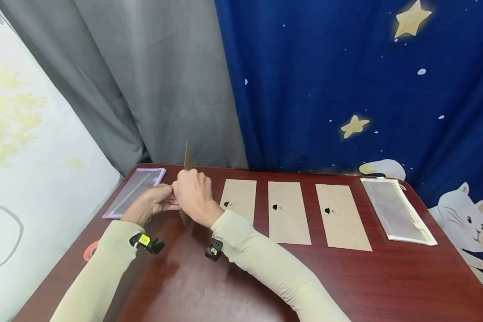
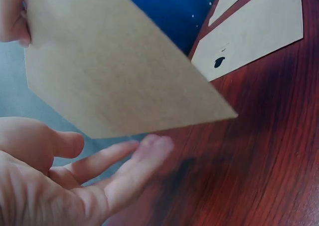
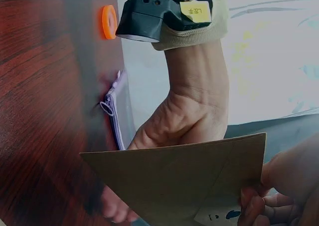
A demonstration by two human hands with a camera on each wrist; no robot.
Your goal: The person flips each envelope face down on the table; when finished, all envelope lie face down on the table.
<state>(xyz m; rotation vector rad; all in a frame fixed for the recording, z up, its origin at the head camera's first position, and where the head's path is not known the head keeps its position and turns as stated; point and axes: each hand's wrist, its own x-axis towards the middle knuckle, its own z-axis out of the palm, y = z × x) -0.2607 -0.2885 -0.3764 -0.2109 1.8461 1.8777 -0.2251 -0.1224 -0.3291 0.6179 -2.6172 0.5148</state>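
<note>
My right hand (image 1: pixel 196 195) pinches a thin brown kraft-paper notebook (image 2: pixel 114 71) by its edge, holding it upright above the table's left part. From the head it shows almost edge-on. A small black hat print is partly visible on the notebook (image 3: pixel 169 178) in the right wrist view, close to the right fingers (image 3: pixel 251 206). My left hand (image 1: pixel 154 202) is beside it, palm up. Its fingers (image 2: pixel 124 178) reach out loosely near the notebook's lower edge, and whether they touch it cannot be told. Part of the left hand is hidden behind the notebook in the right wrist view.
Three similar notebooks, left (image 1: pixel 241 197), middle (image 1: pixel 287 219) and right (image 1: pixel 342 219), lie in a row on the dark red table (image 1: pixel 209 286). A purple-edged mesh zip pouch (image 1: pixel 134 190) lies left, a white-edged one (image 1: pixel 398 210) right. An orange tape roll (image 1: pixel 89 251) is by the left forearm.
</note>
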